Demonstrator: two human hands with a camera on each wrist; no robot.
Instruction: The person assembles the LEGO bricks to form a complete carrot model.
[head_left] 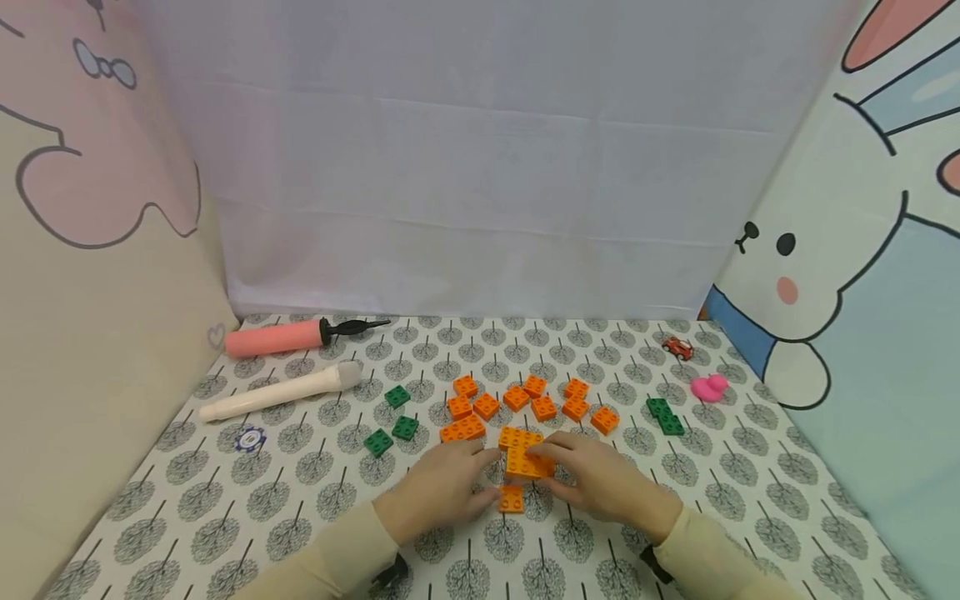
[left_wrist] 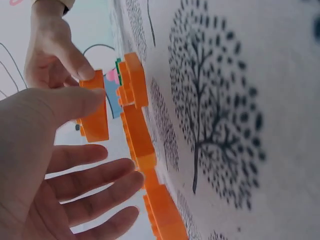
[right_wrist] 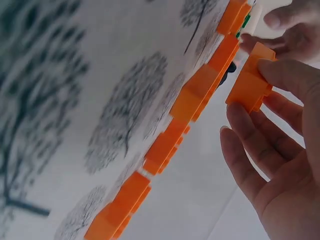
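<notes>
My right hand (head_left: 603,482) pinches an orange building brick (head_left: 528,464) between thumb and fingers, lifted off the cloth. In the right wrist view this studded orange brick (right_wrist: 246,86) shows a step along its edge. My left hand (head_left: 448,485) is beside it with fingers spread apart; in the left wrist view its thumb overlaps the brick, and I cannot tell if it touches. Below the held brick lies a small orange brick (head_left: 511,500), near the left fingertips. Just behind is another orange brick (head_left: 517,437), partly covered by the held one.
Several orange bricks (head_left: 543,407) lie beyond the hands. Green bricks (head_left: 405,427) are at left, joined green ones (head_left: 665,417) at right. A pink duck (head_left: 708,387), red toy car (head_left: 677,347), pink pump (head_left: 277,338), white microphone-like stick (head_left: 281,393) and poker chip (head_left: 251,439) lie around.
</notes>
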